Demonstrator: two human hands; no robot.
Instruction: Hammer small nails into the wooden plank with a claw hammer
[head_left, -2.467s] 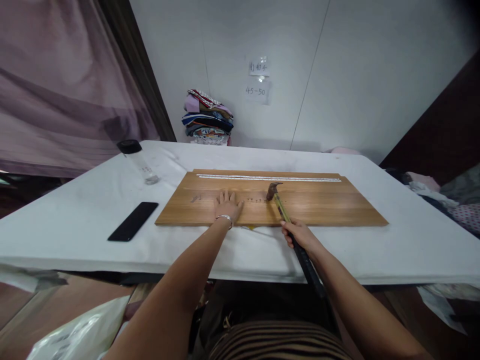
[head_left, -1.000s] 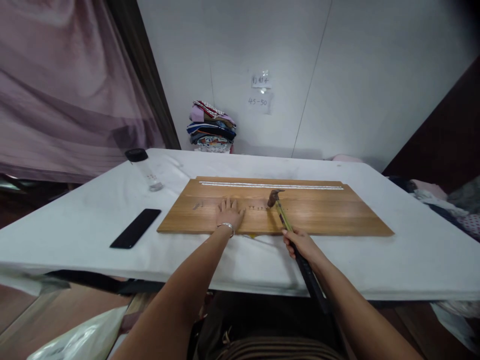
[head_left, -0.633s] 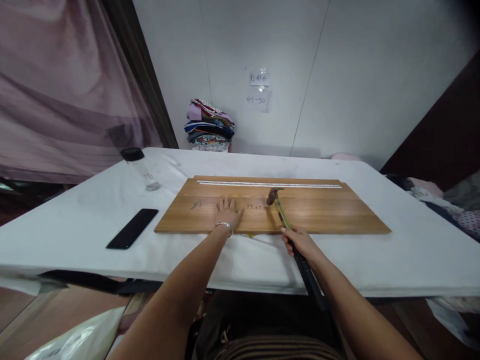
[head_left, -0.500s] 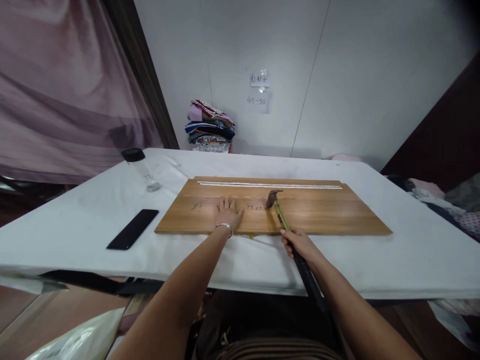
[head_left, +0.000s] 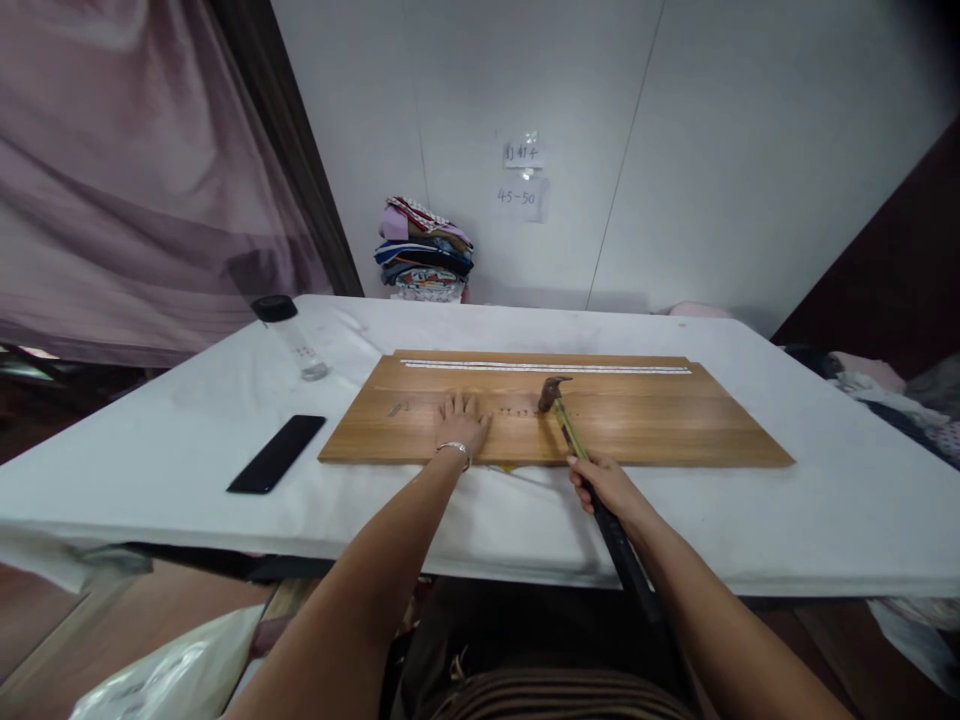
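A wooden board (head_left: 645, 430) lies flat on the white-covered table. My left hand (head_left: 460, 425) rests on it with fingers spread, holding nothing. In my right hand (head_left: 604, 483) is a claw hammer (head_left: 571, 436), gripped by its handle. The hammer's head is low over the board, beside a row of small nails (head_left: 517, 412) standing in the wood; I cannot tell whether it touches one. A few loose nails (head_left: 396, 408) lie on the board left of my left hand. Two white strips (head_left: 547, 368) run along the board's far side.
A black phone (head_left: 277, 454) lies left of the board, with a clear bottle (head_left: 300, 345) with a dark lid behind it. Folded cloths (head_left: 424, 250) are stacked at the back against the wall. Paper notes (head_left: 523, 180) are taped to the wall. The table's front edge is close to my body.
The whole view has shifted slightly, moving the scene a little to the right. My left hand stays on the board, and the hammer remains low over the row of nails.
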